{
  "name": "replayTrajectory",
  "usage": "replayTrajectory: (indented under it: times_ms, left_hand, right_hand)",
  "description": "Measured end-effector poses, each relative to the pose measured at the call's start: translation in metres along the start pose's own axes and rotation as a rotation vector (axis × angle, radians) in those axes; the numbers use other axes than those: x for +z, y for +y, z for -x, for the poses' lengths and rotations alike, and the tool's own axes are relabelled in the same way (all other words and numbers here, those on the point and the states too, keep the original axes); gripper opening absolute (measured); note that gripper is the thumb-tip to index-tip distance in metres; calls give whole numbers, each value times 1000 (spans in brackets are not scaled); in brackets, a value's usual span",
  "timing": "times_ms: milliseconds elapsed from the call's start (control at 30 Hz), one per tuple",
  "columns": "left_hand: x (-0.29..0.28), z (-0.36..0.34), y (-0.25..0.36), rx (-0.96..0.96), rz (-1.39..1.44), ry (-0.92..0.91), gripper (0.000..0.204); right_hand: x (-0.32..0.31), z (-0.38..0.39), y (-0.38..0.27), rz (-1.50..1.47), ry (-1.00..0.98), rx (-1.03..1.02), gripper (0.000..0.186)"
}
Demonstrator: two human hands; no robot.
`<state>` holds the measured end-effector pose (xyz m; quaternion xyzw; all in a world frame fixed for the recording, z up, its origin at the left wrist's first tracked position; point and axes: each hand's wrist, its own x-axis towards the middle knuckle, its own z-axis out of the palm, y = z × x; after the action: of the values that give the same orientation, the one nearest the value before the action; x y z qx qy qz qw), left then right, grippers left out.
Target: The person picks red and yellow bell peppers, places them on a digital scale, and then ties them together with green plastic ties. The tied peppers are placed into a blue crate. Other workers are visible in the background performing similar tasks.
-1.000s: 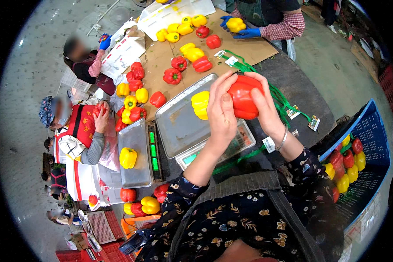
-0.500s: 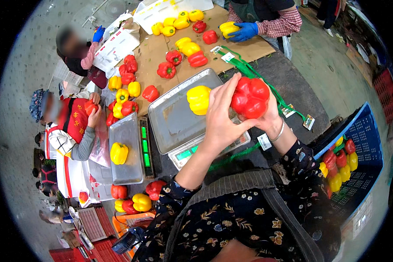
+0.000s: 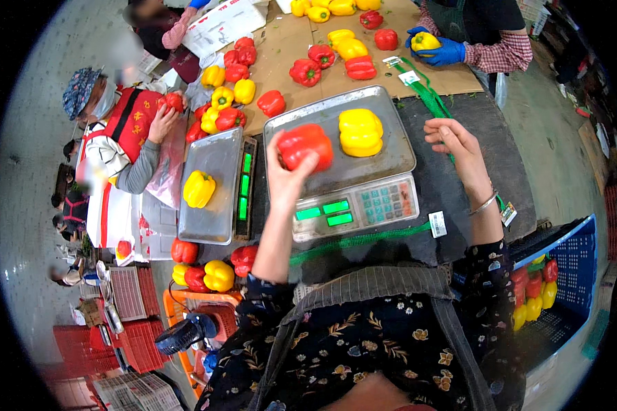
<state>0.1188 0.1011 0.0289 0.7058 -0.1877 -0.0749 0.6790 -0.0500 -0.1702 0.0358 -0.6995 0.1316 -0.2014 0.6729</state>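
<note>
My left hand [image 3: 288, 179] grips a red bell pepper [image 3: 304, 146] over the left part of the metal pan [image 3: 391, 163] of a scale. On that pan, right of the red one, rests a yellow bell pepper [image 3: 360, 132]. My right hand [image 3: 465, 154] is raised to the right of the pan, its fingers loosely bent and apart with nothing in them. It is nearest to the green mesh net bags [image 3: 428, 94] with white tags, lying on the dark tabletop. The scale's keypad and lit green displays [image 3: 336, 207] face me.
Left stands a second scale pan [image 3: 209, 218] with a yellow pepper. Loose red and yellow peppers lie on cardboard [image 3: 288, 103] beyond. A blue crate [image 3: 570, 301] at right holds bagged peppers. A co-worker's blue-gloved hands [image 3: 445, 53] hold a yellow pepper; another person [image 3: 127, 130] stands left.
My hands have parted. The left one carried the red pepper leftward over the pan, while the right one let go and moved right. The whole view has shifted.
</note>
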Motion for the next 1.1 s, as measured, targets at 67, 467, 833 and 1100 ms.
replayTrajectory:
  times_ms: [67,467,833,1100]
  left_hand:
    - [-20,-21,-24,-39,-120,29,82]
    - [5,-34,-29,-171,-20,-63,77]
    - [-23,-33,-32,-218,-4,-200,66]
    - [-35,-28,-33,-247,23,-243,71]
  right_hand:
    - [5,-8,7,17,-41,15,28]
    - [58,-47,27,423,-178,-250,76]
    - [42,-42,44,356,-167,-226,75]
    - [53,-54,35,369,-192,-236,83]
